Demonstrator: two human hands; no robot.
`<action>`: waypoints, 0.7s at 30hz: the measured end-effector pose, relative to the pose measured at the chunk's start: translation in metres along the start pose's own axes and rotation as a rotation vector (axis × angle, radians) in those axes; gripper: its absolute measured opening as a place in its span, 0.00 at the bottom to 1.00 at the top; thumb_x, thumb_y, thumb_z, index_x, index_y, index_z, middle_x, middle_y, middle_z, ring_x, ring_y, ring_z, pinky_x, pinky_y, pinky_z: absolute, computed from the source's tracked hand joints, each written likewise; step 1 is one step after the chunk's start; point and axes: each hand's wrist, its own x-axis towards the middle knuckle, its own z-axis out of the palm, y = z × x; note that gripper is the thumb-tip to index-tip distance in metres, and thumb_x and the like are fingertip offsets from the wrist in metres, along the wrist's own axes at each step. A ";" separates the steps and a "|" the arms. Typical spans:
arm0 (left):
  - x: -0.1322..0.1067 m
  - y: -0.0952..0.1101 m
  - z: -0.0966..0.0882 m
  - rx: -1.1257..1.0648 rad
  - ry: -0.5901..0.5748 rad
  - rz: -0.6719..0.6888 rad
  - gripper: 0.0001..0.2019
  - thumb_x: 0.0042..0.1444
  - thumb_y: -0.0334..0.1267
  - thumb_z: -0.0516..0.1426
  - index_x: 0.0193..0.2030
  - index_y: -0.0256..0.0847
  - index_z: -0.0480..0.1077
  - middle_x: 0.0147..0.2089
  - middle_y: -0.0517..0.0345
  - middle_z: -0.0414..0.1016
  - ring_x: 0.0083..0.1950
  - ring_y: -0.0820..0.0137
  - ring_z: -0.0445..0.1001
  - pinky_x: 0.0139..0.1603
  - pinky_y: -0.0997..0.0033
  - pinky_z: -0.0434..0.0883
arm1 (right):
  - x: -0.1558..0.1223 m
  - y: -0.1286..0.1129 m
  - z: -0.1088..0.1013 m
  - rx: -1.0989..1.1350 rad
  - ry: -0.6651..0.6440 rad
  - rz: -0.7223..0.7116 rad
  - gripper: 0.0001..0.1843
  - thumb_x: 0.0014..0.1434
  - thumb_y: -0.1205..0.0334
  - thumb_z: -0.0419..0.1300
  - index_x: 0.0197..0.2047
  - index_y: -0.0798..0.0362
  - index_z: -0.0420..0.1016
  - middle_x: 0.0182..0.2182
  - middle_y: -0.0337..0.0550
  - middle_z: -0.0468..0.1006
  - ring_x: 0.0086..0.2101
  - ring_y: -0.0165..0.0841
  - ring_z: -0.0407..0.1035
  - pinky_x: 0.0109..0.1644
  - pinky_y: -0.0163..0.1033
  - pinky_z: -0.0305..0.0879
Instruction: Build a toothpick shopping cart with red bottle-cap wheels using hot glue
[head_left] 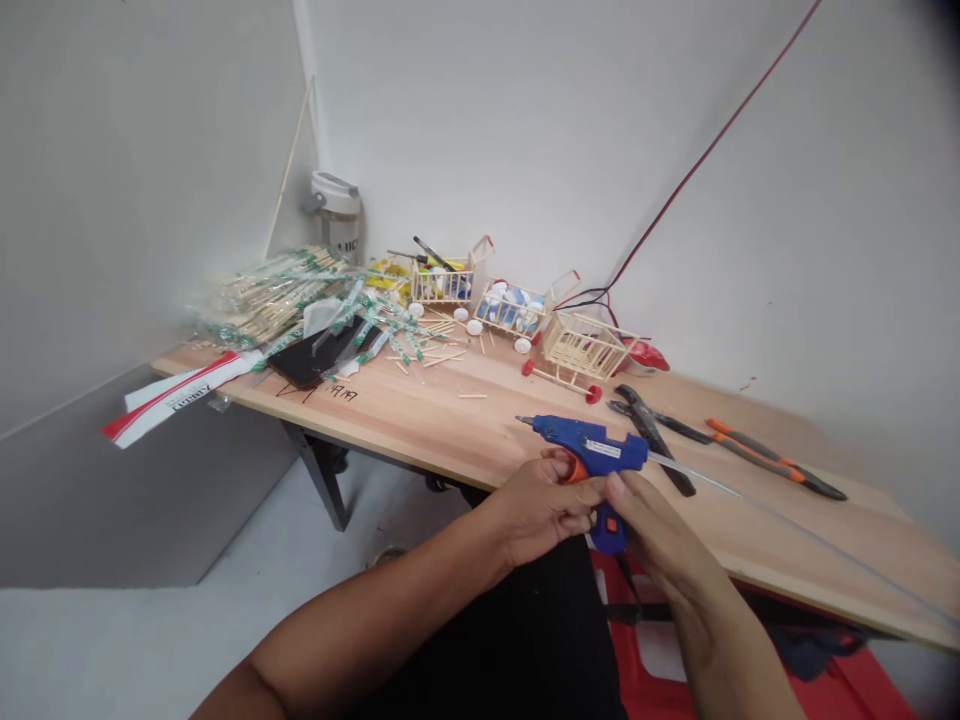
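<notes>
The left hand curls around the blue hot glue gun at its orange trigger, while the right hand pinches the gun's lower body in its fingers. A long clear glue stick runs from the gun's back end. The gun is held over the wooden counter's near edge, just beside black-handled pliers and orange-handled pliers; small matchstick carts stand farther back.

Hot glue gun fills the gap between the left hand and right hand. Passage ahead runs over the wooden tabletop to the stick cart. To the right, glue stick, black-handled pliers and orange-handled pliers obstruct.
</notes>
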 end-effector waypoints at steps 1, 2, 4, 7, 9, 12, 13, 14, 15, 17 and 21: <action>0.001 0.000 -0.001 -0.029 0.001 -0.017 0.27 0.28 0.41 0.76 0.27 0.36 0.64 0.24 0.69 0.58 0.23 0.85 0.51 0.24 0.79 0.46 | 0.000 -0.002 0.002 0.023 -0.002 0.013 0.25 0.52 0.36 0.65 0.31 0.52 0.71 0.24 0.39 0.72 0.27 0.32 0.66 0.31 0.38 0.65; 0.001 0.000 -0.001 -0.053 0.003 -0.035 0.27 0.28 0.40 0.76 0.27 0.36 0.63 0.24 0.69 0.57 0.23 0.85 0.51 0.24 0.79 0.47 | 0.001 -0.004 0.004 0.035 0.001 0.025 0.26 0.50 0.36 0.66 0.30 0.53 0.70 0.23 0.37 0.70 0.25 0.30 0.64 0.29 0.36 0.63; 0.002 0.001 -0.002 -0.088 0.011 -0.063 0.26 0.31 0.39 0.76 0.27 0.36 0.63 0.23 0.69 0.58 0.22 0.85 0.52 0.23 0.80 0.49 | 0.002 -0.008 0.006 0.026 0.020 0.031 0.28 0.46 0.36 0.68 0.28 0.53 0.68 0.21 0.34 0.67 0.23 0.27 0.60 0.24 0.33 0.58; 0.003 0.001 -0.001 -0.134 0.040 -0.067 0.27 0.31 0.36 0.76 0.26 0.37 0.60 0.24 0.67 0.60 0.23 0.84 0.55 0.23 0.81 0.50 | 0.002 -0.012 0.006 0.012 0.019 0.031 0.28 0.42 0.39 0.72 0.25 0.53 0.66 0.19 0.32 0.64 0.21 0.25 0.56 0.22 0.31 0.55; 0.002 0.002 0.001 -0.160 0.051 -0.060 0.27 0.31 0.34 0.76 0.26 0.37 0.60 0.25 0.66 0.62 0.23 0.83 0.57 0.23 0.81 0.51 | 0.002 -0.014 0.005 0.022 0.010 0.034 0.27 0.41 0.41 0.73 0.25 0.53 0.66 0.18 0.31 0.63 0.20 0.25 0.57 0.22 0.31 0.56; 0.001 0.006 0.003 -0.188 0.021 -0.065 0.23 0.35 0.36 0.75 0.29 0.36 0.64 0.27 0.65 0.64 0.24 0.83 0.58 0.24 0.81 0.53 | 0.005 -0.019 0.005 0.036 0.008 0.058 0.26 0.42 0.41 0.73 0.27 0.55 0.71 0.19 0.34 0.68 0.20 0.26 0.61 0.21 0.32 0.59; 0.001 0.007 0.002 -0.207 0.004 -0.063 0.22 0.38 0.37 0.74 0.30 0.36 0.65 0.28 0.64 0.64 0.25 0.83 0.58 0.25 0.80 0.54 | 0.006 -0.021 0.006 0.060 -0.001 0.070 0.26 0.42 0.41 0.73 0.29 0.55 0.73 0.20 0.36 0.70 0.20 0.27 0.62 0.21 0.32 0.60; 0.000 0.008 0.002 -0.229 -0.015 -0.064 0.21 0.40 0.38 0.73 0.31 0.37 0.65 0.28 0.64 0.64 0.25 0.82 0.60 0.25 0.80 0.55 | 0.007 -0.023 0.007 0.097 -0.011 0.082 0.26 0.43 0.41 0.72 0.32 0.55 0.75 0.20 0.37 0.72 0.20 0.28 0.63 0.21 0.33 0.62; 0.000 0.010 0.001 -0.254 -0.036 -0.066 0.20 0.42 0.40 0.72 0.32 0.37 0.66 0.28 0.64 0.65 0.26 0.81 0.61 0.26 0.79 0.56 | 0.008 -0.024 0.009 0.140 -0.018 0.092 0.26 0.44 0.41 0.72 0.35 0.55 0.76 0.21 0.38 0.73 0.20 0.29 0.65 0.21 0.34 0.63; -0.001 0.012 -0.002 -0.302 -0.083 -0.075 0.17 0.47 0.43 0.70 0.35 0.38 0.69 0.28 0.64 0.65 0.28 0.79 0.64 0.28 0.78 0.58 | 0.012 -0.027 0.011 0.219 -0.008 0.099 0.27 0.47 0.40 0.70 0.39 0.54 0.77 0.22 0.40 0.75 0.21 0.32 0.69 0.22 0.36 0.67; -0.005 0.016 -0.008 -0.275 -0.094 -0.068 0.15 0.53 0.42 0.66 0.43 0.37 0.73 0.36 0.56 0.73 0.31 0.76 0.68 0.33 0.76 0.62 | 0.023 -0.028 0.012 0.276 0.022 0.006 0.24 0.51 0.40 0.67 0.38 0.54 0.78 0.28 0.45 0.80 0.31 0.39 0.76 0.30 0.41 0.74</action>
